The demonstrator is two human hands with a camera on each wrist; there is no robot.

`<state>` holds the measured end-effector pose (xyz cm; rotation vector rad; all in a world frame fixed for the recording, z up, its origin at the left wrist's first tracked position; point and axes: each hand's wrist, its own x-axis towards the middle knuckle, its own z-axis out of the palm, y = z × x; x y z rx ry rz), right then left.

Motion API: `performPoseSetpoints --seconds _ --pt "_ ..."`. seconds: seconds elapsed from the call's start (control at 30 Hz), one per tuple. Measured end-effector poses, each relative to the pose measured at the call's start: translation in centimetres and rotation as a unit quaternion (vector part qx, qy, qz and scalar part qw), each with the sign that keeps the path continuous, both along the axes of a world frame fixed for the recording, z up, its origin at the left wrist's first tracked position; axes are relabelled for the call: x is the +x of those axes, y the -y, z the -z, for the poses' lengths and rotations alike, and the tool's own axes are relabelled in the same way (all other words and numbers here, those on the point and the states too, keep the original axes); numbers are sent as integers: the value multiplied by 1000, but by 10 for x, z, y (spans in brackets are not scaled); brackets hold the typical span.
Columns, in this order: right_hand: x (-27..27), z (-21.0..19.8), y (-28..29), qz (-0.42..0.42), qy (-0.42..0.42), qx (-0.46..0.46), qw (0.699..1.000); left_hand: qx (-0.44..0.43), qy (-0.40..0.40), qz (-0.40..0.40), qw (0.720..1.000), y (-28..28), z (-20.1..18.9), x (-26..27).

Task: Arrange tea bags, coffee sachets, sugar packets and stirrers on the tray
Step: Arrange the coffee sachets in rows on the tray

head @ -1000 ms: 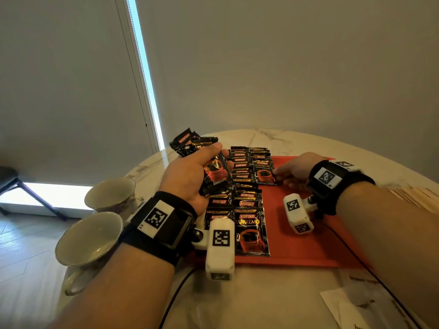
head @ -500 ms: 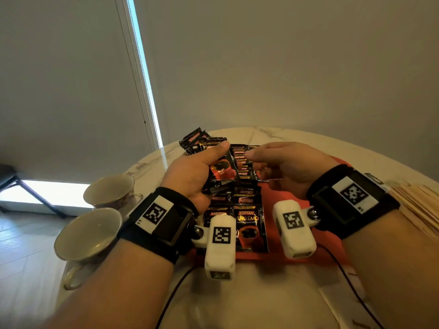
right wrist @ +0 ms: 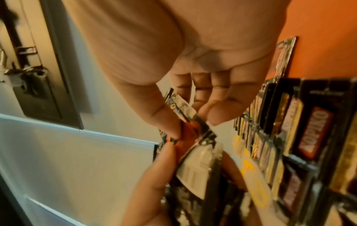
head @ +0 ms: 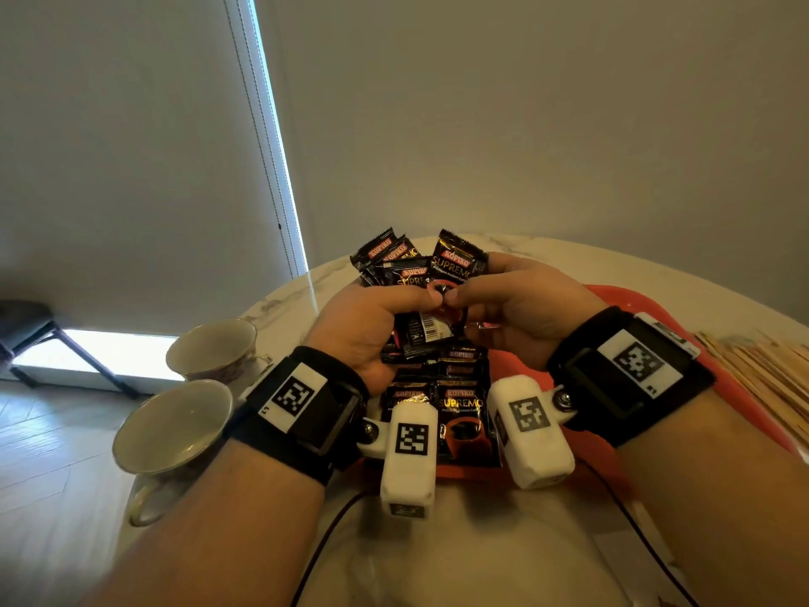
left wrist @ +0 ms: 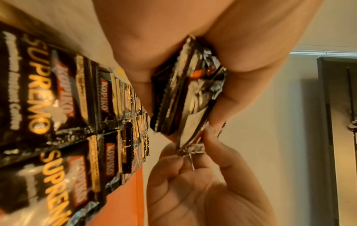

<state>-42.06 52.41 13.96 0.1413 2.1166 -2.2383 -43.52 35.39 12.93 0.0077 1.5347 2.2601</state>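
1. The left hand (head: pixel 367 326) gripped a fanned bundle of coffee sachets (head: pixel 396 265), thumb pressed across the front of the stack and fingers curled behind it, raised above the far left part of the tray (head: pixel 613 300).
2. The right hand (head: pixel 521 313) pinched the front sachet (head: pixel 455 262) of that bundle between thumb and forefinger; the two thumbs met tip to tip on it. In the right wrist view the thumb (right wrist: pixel 164 120) sat on the sachet's face with the other fingers loosely bent behind.
3. In the left wrist view the bundle's crimped lower edges (left wrist: pixel 185 94) stuck out below the left palm, and the right hand's fingers (left wrist: pixel 173 154) held the lowest corner.
4. Two overlapping rows of sachets (head: pixel 459 405) lay flat on the tray's left side, running from its near edge towards its far edge.
5. The tray sat on a marble table (head: pixel 569 260).
6. Two cups (head: pixel 175 422) stood at the table's left edge, well apart from the tray.
7. A pile of wooden stirrers (head: pixel 770 365) lay on the table just beside the tray's right edge.
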Motion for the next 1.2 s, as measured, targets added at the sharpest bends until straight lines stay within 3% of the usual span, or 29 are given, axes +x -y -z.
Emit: performPoseSetpoints --seconds 0.37,0.53,0.67,0.73,1.0,1.2 --pt "-4 -13 -10 101 18 -99 990 19 -50 17 998 2 -1 1" --pt "-5 -12 -8 136 -22 -100 985 21 -64 -13 998 -3 -1 3" --pt "2 -13 -9 16 -29 -17 999 16 -40 -53 998 -3 -2 -1" --pt "3 -13 -8 3 -30 -3 1000 11 -31 -54 998 -3 -2 -1" --pt "-9 -5 -34 120 -32 -53 991 8 19 -45 999 0 -3 -6" --pt "-20 23 -74 192 89 -22 977 17 27 -49 998 2 -3 -9"
